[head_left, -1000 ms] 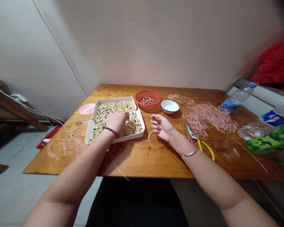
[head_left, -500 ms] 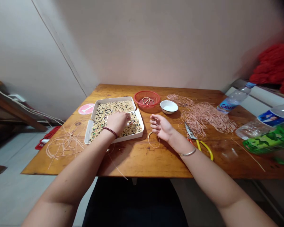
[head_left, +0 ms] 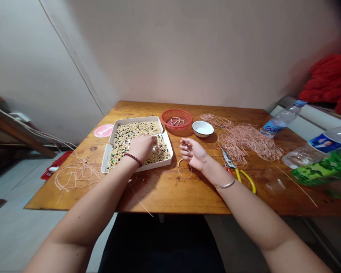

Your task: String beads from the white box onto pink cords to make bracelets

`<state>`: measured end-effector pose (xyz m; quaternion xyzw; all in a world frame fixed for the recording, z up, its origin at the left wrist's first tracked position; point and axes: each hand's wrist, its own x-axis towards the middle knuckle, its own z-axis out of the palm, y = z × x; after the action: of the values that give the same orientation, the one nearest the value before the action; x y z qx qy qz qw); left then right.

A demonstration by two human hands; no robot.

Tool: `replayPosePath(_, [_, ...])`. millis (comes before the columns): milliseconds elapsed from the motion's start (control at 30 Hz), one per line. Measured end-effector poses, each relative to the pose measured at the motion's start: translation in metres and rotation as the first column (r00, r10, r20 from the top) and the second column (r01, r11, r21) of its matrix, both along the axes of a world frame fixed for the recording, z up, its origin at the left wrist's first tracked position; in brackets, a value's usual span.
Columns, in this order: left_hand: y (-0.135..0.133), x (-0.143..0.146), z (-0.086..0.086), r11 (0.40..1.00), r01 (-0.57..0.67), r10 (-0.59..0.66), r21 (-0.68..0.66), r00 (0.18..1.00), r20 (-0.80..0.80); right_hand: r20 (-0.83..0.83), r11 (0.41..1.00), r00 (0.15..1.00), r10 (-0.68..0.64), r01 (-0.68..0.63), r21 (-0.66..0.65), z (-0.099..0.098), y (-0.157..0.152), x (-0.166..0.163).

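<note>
My left hand [head_left: 143,145] is over the white box [head_left: 135,168] of small beads [head_left: 136,128], its fingers curled down among them. Whatever those fingertips grip is hidden. A dark red bead bracelet circles that wrist. To the right of the box, my right hand [head_left: 193,153] is closed, palm turned up, with thumb and fingertips pinched together. From it hangs a thin looped cord [head_left: 185,177] with a short row of pale beads [head_left: 180,162] strung on one side. A silver bangle sits on the right wrist.
Behind the hands stand a red basket [head_left: 176,129] holding beaded loops and a white bowl [head_left: 202,132]. Yellow-handled pliers [head_left: 235,170], a heap of pink cords [head_left: 248,138] and plastic bottles [head_left: 281,120] lie to the right. Loose cords [head_left: 82,170] and a round pink disc [head_left: 103,131] are left.
Almost nothing differs. My left hand stays in the bead box with only a slight shift, and my right hand still holds the beaded cord.
</note>
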<state>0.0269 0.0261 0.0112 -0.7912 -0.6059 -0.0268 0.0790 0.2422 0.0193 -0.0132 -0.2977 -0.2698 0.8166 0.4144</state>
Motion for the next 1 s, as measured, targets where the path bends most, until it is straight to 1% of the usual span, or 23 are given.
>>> replayPosePath(267, [-0.0006, 0.0004, 0.0017, 0.999, -0.030, 0.030, -0.011, 1.000, 0.000, 0.006, 1.000, 1.000, 0.011, -0.011, 0.004, 0.0016, -0.0009, 0.0000])
replayPosePath(767, [0.0003, -0.0004, 0.0005, 1.000, -0.020, 0.020, -0.019, 0.999, -0.026, -0.004, 1.000, 1.000, 0.015, -0.015, 0.005, 0.0018, -0.0005, 0.0000])
replayPosePath(1000, [-0.0007, 0.0009, 0.0019, 0.999, -0.034, 0.034, -0.041, 0.999, -0.004, 0.003, 1.000, 1.000, 0.018, -0.018, 0.015, 0.0002, 0.0002, 0.0008])
